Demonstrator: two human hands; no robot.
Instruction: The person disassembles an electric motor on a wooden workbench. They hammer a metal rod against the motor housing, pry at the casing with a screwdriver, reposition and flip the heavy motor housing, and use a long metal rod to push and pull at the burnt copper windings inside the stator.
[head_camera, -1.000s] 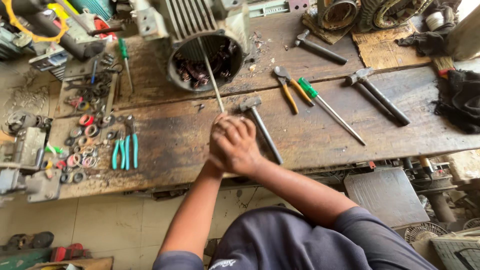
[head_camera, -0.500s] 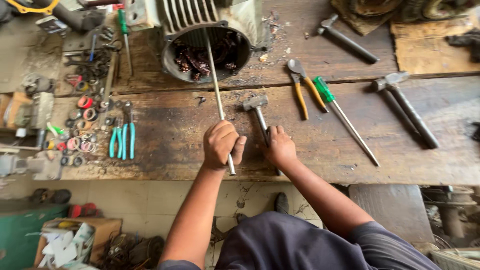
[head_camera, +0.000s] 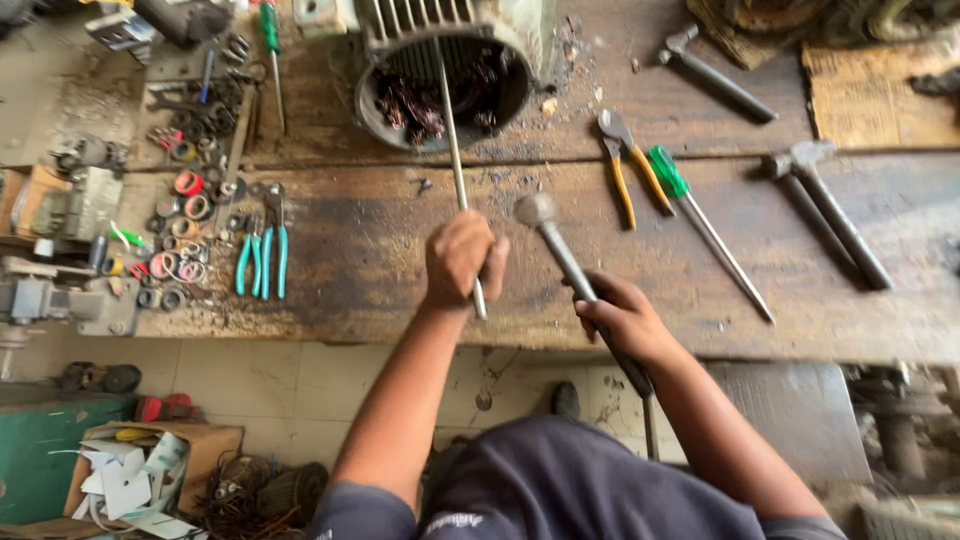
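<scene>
Two hands grip tools over my wooden surface (head_camera: 380, 260): left hand (head_camera: 462, 258) clamps a thin metal rod (head_camera: 452, 130) reaching into the far motor housing (head_camera: 450, 70); right hand (head_camera: 625, 318) clutches a hammer (head_camera: 560, 250) beside it.

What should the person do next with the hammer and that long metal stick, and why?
Probably swing the grey metal hammer in the right hand down onto the near end of the thin steel rod. The left hand has a grip on the rod, whose far end sits inside the round motor housing among dark copper windings.
</scene>
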